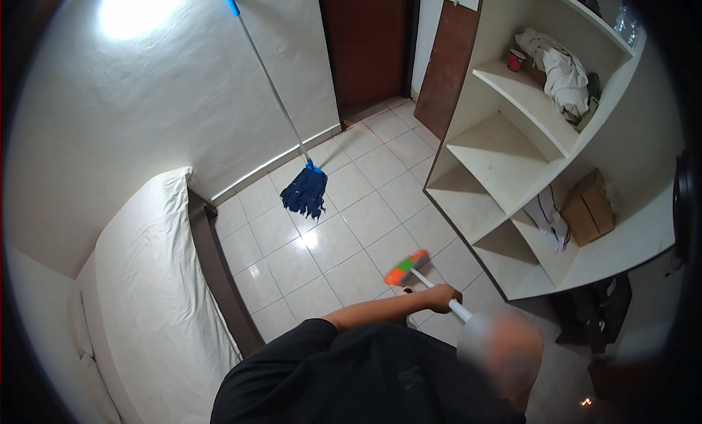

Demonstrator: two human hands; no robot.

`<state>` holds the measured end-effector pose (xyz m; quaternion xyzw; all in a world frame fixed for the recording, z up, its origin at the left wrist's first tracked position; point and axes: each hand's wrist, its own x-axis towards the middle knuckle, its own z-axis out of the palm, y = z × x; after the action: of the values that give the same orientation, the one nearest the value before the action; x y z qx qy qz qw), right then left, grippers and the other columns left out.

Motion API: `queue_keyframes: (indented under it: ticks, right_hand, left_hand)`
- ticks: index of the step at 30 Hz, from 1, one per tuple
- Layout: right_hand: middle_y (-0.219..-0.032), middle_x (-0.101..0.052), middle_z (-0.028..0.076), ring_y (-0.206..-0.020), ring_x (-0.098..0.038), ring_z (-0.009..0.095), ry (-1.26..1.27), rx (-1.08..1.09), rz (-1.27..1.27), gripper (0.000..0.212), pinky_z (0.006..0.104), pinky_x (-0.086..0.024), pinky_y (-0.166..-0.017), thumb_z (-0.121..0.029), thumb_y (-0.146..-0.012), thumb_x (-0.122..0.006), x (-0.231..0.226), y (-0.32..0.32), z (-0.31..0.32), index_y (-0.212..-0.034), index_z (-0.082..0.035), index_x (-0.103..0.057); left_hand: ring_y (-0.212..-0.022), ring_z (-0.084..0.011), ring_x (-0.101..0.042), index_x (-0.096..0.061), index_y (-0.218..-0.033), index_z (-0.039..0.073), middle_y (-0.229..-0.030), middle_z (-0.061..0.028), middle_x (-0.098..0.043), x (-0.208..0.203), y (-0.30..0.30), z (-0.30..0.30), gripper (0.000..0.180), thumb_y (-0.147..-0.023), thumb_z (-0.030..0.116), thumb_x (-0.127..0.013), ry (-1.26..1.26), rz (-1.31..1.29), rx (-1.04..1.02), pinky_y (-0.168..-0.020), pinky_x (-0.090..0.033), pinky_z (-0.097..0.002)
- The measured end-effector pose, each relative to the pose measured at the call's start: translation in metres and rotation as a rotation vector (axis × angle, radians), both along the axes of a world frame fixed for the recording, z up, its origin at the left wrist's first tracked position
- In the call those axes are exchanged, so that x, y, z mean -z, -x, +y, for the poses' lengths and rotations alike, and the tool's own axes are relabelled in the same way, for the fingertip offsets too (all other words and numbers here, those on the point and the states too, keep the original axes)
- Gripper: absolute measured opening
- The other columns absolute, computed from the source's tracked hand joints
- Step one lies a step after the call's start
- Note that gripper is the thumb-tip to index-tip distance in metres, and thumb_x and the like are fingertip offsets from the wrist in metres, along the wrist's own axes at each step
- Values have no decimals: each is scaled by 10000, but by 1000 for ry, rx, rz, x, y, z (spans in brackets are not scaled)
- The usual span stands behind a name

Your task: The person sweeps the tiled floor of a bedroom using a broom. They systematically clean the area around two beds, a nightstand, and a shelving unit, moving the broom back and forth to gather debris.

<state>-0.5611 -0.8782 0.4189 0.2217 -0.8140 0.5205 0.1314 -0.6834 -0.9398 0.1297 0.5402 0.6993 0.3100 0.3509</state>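
My left hand (442, 298) is closed around the pale handle of a broom (418, 276), with the forearm reaching across from a black sleeve. The broom's orange, green and grey head (406, 267) rests on the tiled floor just beyond the hand. Toward the lower right, the upper end of the handle runs into a blurred, skin-coloured patch. My right hand (504, 351) seems to lie in that blur, and its fingers cannot be made out.
A mop (303, 193) with dark blue strands leans on the left wall. A bed (150, 259) with a pale sheet lies at left. White shelves (504, 168) on the right hold a cardboard box (589, 210), papers and cloth. A brown door (371, 44) stands at the back.
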Motion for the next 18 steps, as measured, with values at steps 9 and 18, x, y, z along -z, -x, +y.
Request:
queue_keyframes:
  ticks: [9, 18]
  right_hand:
    - [-559, -546, 52, -503, -561, 174, 149, -606, 166, 317, 283, -485, -533, -220, -618, -787, -50, 82, 124, -528, -67, -524]
    - [-644, -522, 84, -596, -503, 161, 271, 26, -115, 133, 282, -427, -601, 34, -743, -589, 137, 191, 113, -642, 12, -505]
  left_hand:
    - [-778, -296, -602, -614, -912, 134, -805, -92, -633, -89, 84, 69, 252, -691, 253, -632, -89, 45, 149, -699, -465, -393]
    - [-986, -261, -540, -578, -1015, 132, -1005, -92, -579, -1, 216, 24, 359, -658, 132, -621, 258, 401, -779, -746, -468, -391]
